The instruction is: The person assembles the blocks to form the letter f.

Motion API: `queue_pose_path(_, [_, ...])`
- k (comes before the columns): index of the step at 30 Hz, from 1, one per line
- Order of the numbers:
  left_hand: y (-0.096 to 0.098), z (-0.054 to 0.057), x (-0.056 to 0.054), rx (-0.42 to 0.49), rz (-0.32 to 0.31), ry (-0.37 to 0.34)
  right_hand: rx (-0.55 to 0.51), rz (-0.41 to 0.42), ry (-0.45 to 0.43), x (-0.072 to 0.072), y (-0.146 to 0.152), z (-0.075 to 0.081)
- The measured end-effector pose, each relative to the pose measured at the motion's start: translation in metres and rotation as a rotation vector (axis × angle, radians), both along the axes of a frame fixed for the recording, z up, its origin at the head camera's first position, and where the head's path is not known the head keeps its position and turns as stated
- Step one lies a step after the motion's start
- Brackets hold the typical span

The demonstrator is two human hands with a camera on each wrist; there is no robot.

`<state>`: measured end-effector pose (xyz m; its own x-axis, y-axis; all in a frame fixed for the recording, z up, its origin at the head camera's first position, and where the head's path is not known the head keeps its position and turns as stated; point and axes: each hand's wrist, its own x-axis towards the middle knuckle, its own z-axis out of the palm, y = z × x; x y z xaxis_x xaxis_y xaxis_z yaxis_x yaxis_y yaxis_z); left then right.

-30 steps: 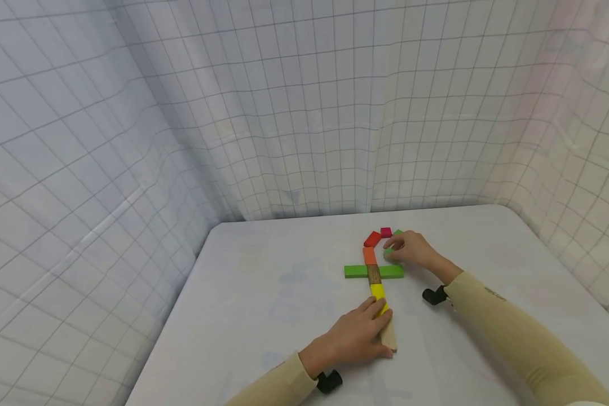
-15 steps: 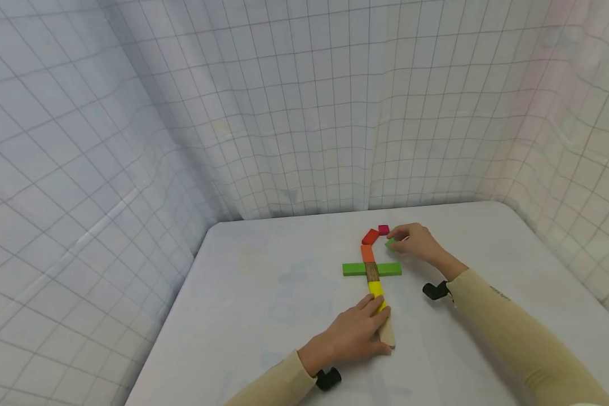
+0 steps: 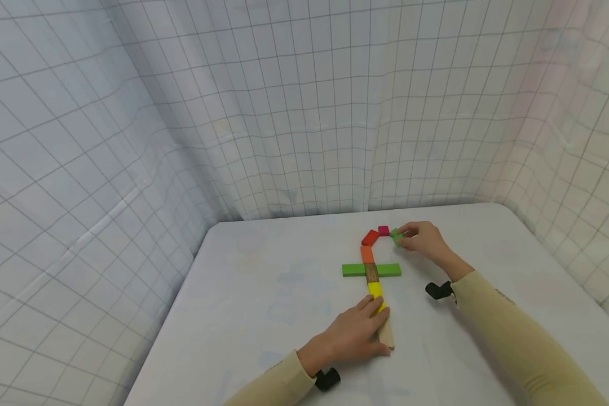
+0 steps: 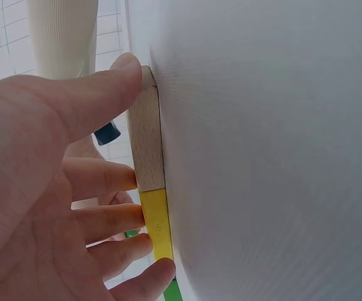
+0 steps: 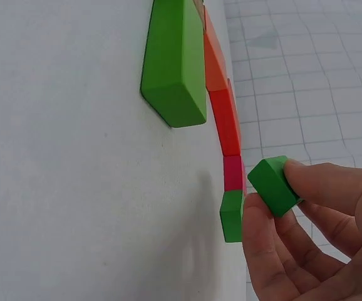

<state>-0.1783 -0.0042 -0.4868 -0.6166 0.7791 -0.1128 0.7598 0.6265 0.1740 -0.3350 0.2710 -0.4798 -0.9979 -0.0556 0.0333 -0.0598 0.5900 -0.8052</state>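
Note:
In the head view, my left hand rests its fingers on a yellow block and a plain wooden block, its thumb at the wooden block's near end. My right hand pinches a small green block between thumb and fingers. In the right wrist view this block is tilted, held apart from another small green block standing beside a pink block. A curved row runs from the pink block through a red block to an orange block.
Beyond the yellow block lies a brown block, flanked by a green bar on the left and another green bar on the right. The white table is enclosed by grid-patterned curtains at the back and sides.
My right hand has moved the pinched green block away from the right green bar, farther back and slightly right, close to the other small green block. My left hand has stayed in place.

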Motion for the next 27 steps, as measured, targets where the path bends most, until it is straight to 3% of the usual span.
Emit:
queue_pose_path(9, [0.0,-0.001,0.0,-0.001,0.004,-0.001,-0.047,-0.077,-0.042,-0.004,0.007,-0.005])
queue_pose_path(18, [0.001,-0.002,-0.001,-0.013,0.01,-0.002,-0.027,-0.135,-0.11,-0.008,0.016,-0.012])
queue_pose_path(27, [0.0,-0.001,0.0,-0.006,0.004,0.001,0.013,-0.159,-0.122,-0.01,0.013,-0.017])
